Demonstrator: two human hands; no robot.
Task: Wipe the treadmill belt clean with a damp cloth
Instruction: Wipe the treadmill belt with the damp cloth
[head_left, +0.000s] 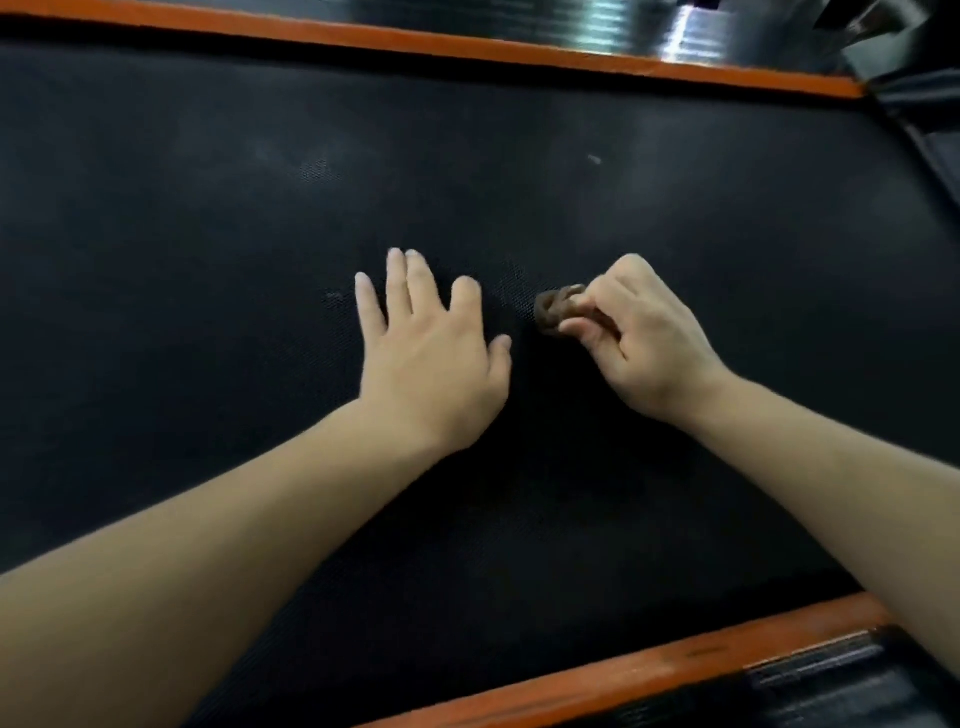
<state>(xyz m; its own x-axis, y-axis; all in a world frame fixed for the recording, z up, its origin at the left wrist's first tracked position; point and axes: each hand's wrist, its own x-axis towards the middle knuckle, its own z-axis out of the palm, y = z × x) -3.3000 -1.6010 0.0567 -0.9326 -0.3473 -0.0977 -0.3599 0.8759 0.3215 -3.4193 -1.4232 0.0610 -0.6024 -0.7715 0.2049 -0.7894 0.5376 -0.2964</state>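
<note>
The black textured treadmill belt (208, 208) fills most of the view. My left hand (431, 358) lies flat on the belt near the middle, fingers straight and spread. Just to its right, my right hand (639, 338) pinches a small crumpled brown cloth (556, 310) between thumb and fingers, with the wad touching the belt. Pale smudges show on the belt farther away, and a small light speck (595, 159) lies at the upper right.
An orange side strip (415, 44) runs along the far edge of the belt, with a ribbed shiny rail (571, 21) beyond it. Another orange strip (675, 660) borders the near edge at lower right. Black frame parts (924, 114) sit at the upper right corner.
</note>
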